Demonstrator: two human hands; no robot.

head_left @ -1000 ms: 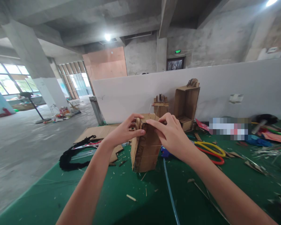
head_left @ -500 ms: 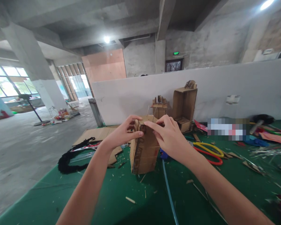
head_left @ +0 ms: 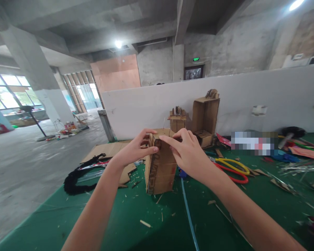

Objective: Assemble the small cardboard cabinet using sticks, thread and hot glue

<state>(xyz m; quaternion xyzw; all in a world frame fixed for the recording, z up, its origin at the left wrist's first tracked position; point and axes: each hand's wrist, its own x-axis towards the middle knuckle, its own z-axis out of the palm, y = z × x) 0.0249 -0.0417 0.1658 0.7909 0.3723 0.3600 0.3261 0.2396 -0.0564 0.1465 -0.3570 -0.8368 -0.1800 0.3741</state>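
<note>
A tall brown cardboard box (head_left: 162, 174) stands upright on the green table, with dark printing down its left side. My left hand (head_left: 138, 148) grips its upper left corner, thumb toward the front and fingers bent behind the edge. At the top right, my right hand (head_left: 187, 148) holds the box, its index finger stretched across the top front edge and its thumb lower at the side. Thin sticks (head_left: 164, 122) rise from the top of the box. Part of the top and the tips of several fingers are hidden.
Behind stand a smaller cardboard piece (head_left: 177, 122) and a taller open cardboard box (head_left: 206, 115). Yellow-and-red-handled scissors (head_left: 232, 165) lie right, a black fuzzy coil (head_left: 69, 181) left. A blue strip (head_left: 187, 209) runs toward me across the scrap-strewn green table (head_left: 115, 223).
The view has shifted very slightly. Both hands stay on the cardboard box in almost the same pose, and the box remains standing in place.
</note>
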